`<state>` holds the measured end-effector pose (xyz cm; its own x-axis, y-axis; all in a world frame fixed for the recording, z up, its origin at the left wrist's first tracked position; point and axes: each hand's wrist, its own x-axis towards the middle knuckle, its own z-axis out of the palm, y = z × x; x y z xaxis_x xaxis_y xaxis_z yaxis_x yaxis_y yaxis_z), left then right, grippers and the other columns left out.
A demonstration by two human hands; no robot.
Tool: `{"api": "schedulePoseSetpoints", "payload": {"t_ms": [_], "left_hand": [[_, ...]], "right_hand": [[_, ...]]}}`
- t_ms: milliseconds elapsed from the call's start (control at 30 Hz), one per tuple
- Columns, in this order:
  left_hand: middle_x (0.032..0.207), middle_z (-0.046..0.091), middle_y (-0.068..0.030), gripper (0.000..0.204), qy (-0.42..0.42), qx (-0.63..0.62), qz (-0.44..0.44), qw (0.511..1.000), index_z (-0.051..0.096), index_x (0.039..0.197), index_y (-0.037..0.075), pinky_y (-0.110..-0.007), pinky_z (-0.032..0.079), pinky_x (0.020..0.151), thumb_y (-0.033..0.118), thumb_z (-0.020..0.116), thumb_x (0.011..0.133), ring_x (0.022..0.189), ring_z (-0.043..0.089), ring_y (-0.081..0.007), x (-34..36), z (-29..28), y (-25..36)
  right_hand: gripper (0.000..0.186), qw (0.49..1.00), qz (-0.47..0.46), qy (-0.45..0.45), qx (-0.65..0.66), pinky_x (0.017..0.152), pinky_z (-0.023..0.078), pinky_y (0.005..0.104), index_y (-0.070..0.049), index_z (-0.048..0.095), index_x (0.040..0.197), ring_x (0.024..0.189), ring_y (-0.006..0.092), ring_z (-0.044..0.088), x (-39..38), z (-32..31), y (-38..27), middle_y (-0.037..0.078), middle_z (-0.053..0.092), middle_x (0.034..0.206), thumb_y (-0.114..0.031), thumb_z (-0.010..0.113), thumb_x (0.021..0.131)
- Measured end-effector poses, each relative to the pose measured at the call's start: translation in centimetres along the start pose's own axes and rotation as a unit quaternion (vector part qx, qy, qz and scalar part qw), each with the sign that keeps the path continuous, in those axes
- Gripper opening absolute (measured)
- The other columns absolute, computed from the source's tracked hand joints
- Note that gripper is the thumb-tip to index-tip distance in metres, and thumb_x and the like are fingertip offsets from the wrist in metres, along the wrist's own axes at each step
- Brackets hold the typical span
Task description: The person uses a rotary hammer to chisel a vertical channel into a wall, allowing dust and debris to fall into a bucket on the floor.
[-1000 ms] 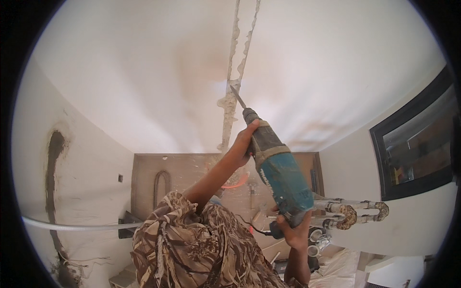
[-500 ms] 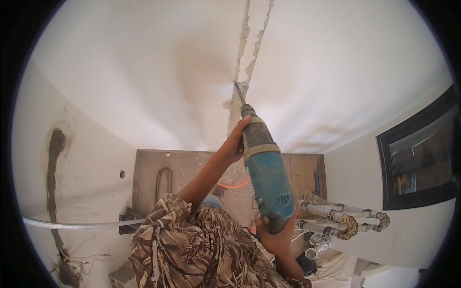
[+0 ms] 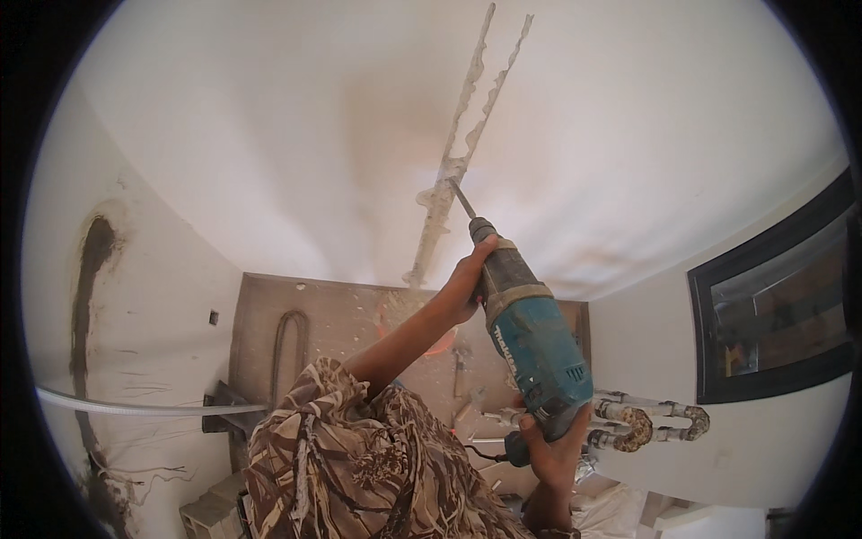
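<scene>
My two hands hold a dusty teal and grey rotary hammer drill (image 3: pixel 539 346), slanting up and away toward the pale wall (image 3: pixel 359 135). My left hand (image 3: pixel 471 278) is closed around its front part, just behind the chuck. At the rear, my right hand (image 3: pixel 558 458) grips the handle, its fingers partly hidden by the tool body. A thin chisel bit (image 3: pixel 464 201) reaches from the chuck to a rough chipped groove (image 3: pixel 435 220) in the wall. The bit's tip is at the groove's right edge, just below where two narrow cut lines (image 3: pixel 474 72) run upward.
At left, a dark channel (image 3: pixel 90 296) scars the side wall, and a pale conduit (image 3: pixel 135 409) crosses toward me. A looped hose (image 3: pixel 285 350) lies on the dusty floor (image 3: pixel 346 314). Wrapped pipes (image 3: pixel 637 429) jut out at right below a black-framed window (image 3: pixel 781 296). Grey blocks (image 3: pixel 211 516) sit lower left.
The drill has moved right and toward me in the picture, and its tip now sits lower along the groove. My view has shifted slightly too. Both hands keep their hold.
</scene>
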<state>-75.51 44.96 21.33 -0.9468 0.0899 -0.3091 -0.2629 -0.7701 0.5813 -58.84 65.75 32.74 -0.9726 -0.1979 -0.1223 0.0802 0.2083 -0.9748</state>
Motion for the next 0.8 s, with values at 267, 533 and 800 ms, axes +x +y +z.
{"api": "schedulePoseSetpoints", "payload": {"t_ms": [267, 533, 800], "left_hand": [[0.107, 0.062, -0.0075, 0.067, -0.041, -0.005, 0.009, 0.999, 0.055, 0.121, 0.006, -0.026, 0.053, 0.072, 0.065, 0.060, 0.090, 0.094, 0.064, -0.0149, 0.1, -1.6, 2.3], [0.111, 0.061, -0.0093, 0.073, -0.043, 0.003, 0.008, 0.999, 0.049, 0.129, 0.004, -0.026, 0.056, 0.077, 0.064, 0.062, 0.090, 0.098, 0.065, -0.0178, 1.7, -2.8, 1.8], [0.109, 0.064, -0.0086, 0.070, 0.006, 0.005, -0.004, 1.000, 0.057, 0.123, 0.005, -0.027, 0.052, 0.078, 0.066, 0.062, 0.088, 0.098, 0.064, -0.0167, -0.1, -1.5, -0.8]], "right_hand": [[0.091, 0.998, -0.030, -0.004, -0.056, 0.104, 0.042, 0.0412, 0.002, 0.017, 0.152, 0.125, 0.0293, 0.049, 1.7, 2.0, 0.1, 0.022, 0.042, 0.139, -0.014, 0.075, 0.085], [0.093, 0.994, -0.029, 0.037, -0.094, 0.104, 0.042, 0.0419, 0.002, 0.020, 0.152, 0.123, 0.0291, 0.051, 2.4, 2.6, 0.2, 0.023, 0.047, 0.134, -0.019, 0.079, 0.083], [0.095, 0.998, 0.008, 0.060, -0.032, 0.104, 0.042, 0.0405, 0.004, 0.020, 0.151, 0.124, 0.0294, 0.051, -1.2, 1.4, 3.6, 0.021, 0.047, 0.136, -0.017, 0.081, 0.082]]}}
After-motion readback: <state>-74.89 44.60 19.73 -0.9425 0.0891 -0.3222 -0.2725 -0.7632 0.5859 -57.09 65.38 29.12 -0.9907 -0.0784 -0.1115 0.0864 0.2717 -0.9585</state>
